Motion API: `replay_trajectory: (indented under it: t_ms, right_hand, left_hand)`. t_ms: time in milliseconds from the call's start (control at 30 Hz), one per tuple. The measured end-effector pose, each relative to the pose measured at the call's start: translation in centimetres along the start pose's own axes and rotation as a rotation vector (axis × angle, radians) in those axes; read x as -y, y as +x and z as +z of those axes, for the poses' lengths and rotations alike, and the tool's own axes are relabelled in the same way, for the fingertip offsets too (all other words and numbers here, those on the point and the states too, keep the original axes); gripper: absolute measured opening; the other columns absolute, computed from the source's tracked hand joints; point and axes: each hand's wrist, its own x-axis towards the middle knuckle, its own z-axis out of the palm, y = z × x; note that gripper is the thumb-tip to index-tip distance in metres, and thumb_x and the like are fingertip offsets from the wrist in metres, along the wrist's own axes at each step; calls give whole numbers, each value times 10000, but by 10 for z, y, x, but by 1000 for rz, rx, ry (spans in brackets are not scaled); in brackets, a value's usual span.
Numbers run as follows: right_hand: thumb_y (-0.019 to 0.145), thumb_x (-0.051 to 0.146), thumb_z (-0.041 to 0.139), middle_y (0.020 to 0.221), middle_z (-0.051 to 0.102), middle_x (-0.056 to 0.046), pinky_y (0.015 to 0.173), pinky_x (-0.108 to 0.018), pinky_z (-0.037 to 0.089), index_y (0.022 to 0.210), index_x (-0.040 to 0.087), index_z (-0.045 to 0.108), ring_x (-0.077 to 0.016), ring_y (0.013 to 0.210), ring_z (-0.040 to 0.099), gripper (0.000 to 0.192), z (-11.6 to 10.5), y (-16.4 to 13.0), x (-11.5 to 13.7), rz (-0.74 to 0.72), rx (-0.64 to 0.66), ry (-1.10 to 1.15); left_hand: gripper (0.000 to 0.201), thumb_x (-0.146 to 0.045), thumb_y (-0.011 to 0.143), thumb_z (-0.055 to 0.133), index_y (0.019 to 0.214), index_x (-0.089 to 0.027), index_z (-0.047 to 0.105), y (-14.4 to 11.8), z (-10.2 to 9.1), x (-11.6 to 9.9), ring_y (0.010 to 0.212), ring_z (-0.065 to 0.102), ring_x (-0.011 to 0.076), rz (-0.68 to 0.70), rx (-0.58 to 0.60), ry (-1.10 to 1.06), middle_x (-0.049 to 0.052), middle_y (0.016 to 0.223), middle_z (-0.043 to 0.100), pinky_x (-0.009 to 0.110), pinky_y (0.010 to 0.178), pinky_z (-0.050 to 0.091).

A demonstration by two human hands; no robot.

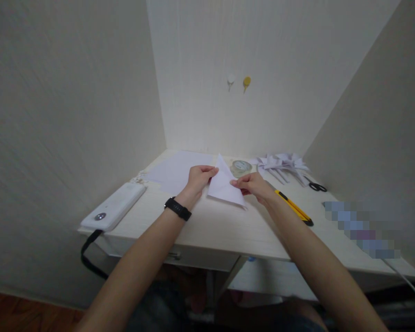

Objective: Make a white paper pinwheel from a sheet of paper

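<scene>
Left arm (134, 265) and right arm (314, 249) observed extended forward and converging, left hand (198, 177) and right hand (255, 185) near but not touching, each in a thumb-and-finger pinch

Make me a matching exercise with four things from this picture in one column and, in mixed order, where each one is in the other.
Things:
1. Folded paper
2. Wristwatch
3. Yellow hook
4. Yellow-and-black cutter

Places:
A. On the back wall
B. Lying beside the right forearm
C. Between the left hand and the right hand
D. Around the left arm

Right pairs: 1-C, 2-D, 3-A, 4-B
</scene>
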Motion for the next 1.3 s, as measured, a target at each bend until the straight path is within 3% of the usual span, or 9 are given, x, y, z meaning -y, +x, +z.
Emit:
replay_trajectory:
  t_ms: [833,1067,1300]
  right_hand:
    - [475,538,895,534,665,-61,504,-255,475,532,143,715,-128,490,562,437,6,-15,-11,60,41,-48]
    - [463,490,901,512,650,-57,498,-262,461,528,146,717,-130,485,553,396,5,-13,-14,67,54,-42]
    - [488,482,883,599,683,-50,553,-270,458,613,140,744,-131,547,567,389,7,-12,-12,-2,-25,62]
  left_hand:
    - [98,-138,646,792,694,-101,715,10,-7,-1,626,604,141,-48,-128,-28,91,734,716,282,634,490]
    - [100,-138,621,796,667,-113,711,12,-9,-2,615,600,145,-56,-123,-24,82,704,712,284,631,490]
    - [148,-175,617,812,703,-100,719,11,-8,1,553,561,119,-71,-54,-3,71,666,688,276,597,464]
